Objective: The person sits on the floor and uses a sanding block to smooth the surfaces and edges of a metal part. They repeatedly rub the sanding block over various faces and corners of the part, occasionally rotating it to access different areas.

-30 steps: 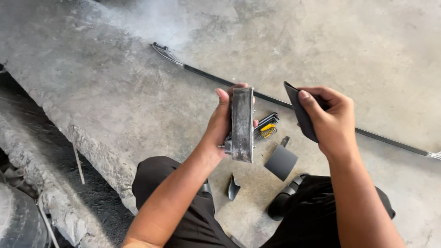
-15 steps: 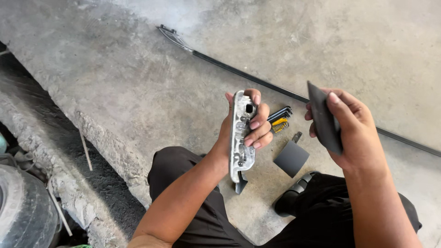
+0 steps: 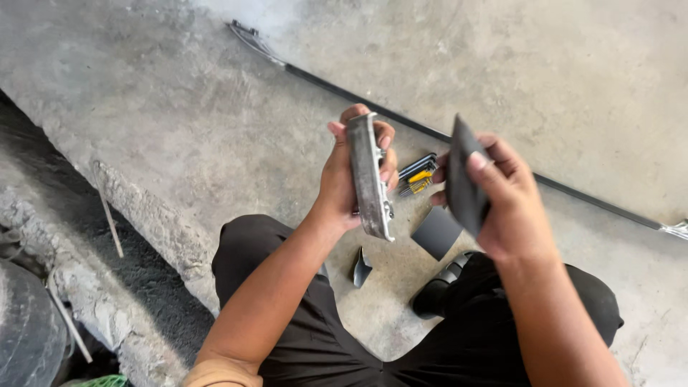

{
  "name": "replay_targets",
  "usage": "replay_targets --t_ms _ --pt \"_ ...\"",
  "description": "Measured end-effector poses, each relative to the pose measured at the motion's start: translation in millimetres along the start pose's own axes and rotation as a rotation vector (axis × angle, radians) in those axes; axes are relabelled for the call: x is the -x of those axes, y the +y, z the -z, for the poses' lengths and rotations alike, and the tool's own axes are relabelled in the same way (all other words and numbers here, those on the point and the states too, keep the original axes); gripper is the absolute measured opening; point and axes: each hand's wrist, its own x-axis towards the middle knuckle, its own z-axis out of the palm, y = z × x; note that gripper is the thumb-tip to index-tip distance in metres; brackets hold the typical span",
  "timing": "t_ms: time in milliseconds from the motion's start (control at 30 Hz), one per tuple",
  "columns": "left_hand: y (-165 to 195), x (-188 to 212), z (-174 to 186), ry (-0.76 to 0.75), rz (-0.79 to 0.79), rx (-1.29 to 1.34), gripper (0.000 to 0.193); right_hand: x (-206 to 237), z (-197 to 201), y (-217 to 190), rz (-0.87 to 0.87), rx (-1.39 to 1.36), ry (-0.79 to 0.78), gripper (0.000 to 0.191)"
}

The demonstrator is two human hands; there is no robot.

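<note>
Person squats on a concrete floor (image 3: 179, 122), knees in black trousers at the near edge of the view.

Left hand (image 3: 347, 179): closed round a long grey metal part (image 3: 369, 175), held upright and edge-on to the camera, fingers wrapped over the far side, thumb on the left face. The part's lower end has a small fitting sticking out; details too small to tell.

Right hand (image 3: 502, 197): gripping a dark grey abrasive sheet (image 3: 466, 175), folded or curved over the fingers, thumb pressed on its face. Sheet sits just right of the metal part, not touching it.

On the floor between the two hands: a folding hex key set (image 3: 417, 175) with yellow and black body, keys fanned out. Nearer to the person, a second dark grey square sheet (image 3: 437, 233) lies flat, just beside a black shoe (image 3: 437, 290). Left of that, a small dark metal piece (image 3: 360, 269) lies near the left knee.

Far side: a long black trim strip (image 3: 344, 89) runs diagonally from far left to right across the floor, its right end bright metal.

Left: the slab ends in a broken edge, rubble and dark ground below. A tyre (image 3: 25, 330) shows at the near-left corner, with a thin rod (image 3: 109, 222) lying against the slab edge.
</note>
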Motion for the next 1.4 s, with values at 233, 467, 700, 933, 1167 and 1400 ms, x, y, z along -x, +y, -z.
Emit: replay_targets --t_ms 233,467,700,933,1167,1400 --pt "-11.3 2.7 -6.3 0.036 -0.155 -0.2 0.049 34.3 -32.0 18.6 0.231 0.218 0.081 0.036" --pt "-25.8 10.5 -12.3 0.129 -0.122 -0.194 0.048 55.7 -37.2 10.7 0.334 0.409 0.056 0.042" --pt "-18.2 25.3 -20.9 0.25 0.187 -0.061 0.045 52.4 -38.3 -5.0 0.322 0.274 0.059 0.039" --pt "-24.8 65.7 -47.7 0.281 -0.069 0.068 0.047 81.3 -50.4 -6.8 0.521 0.656 -0.011 0.043" --pt "-30.4 84.8 -76.7 0.444 -0.236 -0.13 0.031 125.6 -86.8 11.1 0.653 1.194 0.176 0.025" --pt "-30.3 106.8 -83.9 0.393 -0.254 -0.156 0.021 156.8 -116.0 33.0 0.712 1.36 0.275 0.022"
